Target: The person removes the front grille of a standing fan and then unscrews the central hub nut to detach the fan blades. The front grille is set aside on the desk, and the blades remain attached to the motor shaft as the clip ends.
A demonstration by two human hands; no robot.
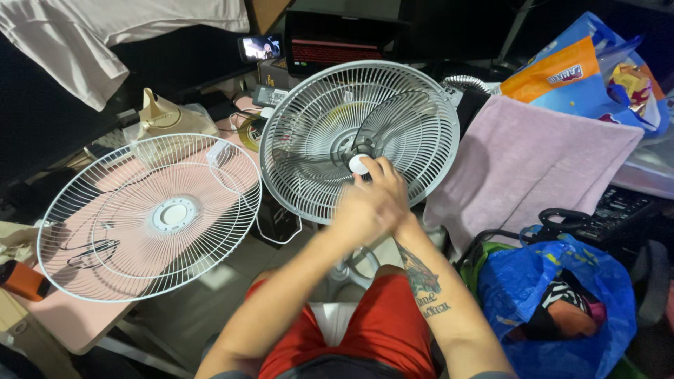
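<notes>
Fan blade assembly (379, 133) sits inside the rear guard (295, 140), centre frame; both hands overlap at its hub. Right hand (382, 193) pinches the white hub cap (359, 165); left hand (354, 217) grip cannot be told. Risk: cap slips, blade wobbles. Loose front guard (147, 217) at 9 o'clock overhangs the pink worktop (77, 319), could slide off.

white fan grille (149, 217), pink towel (523, 165), blue bag (554, 295), red shorts (382, 330)
</notes>
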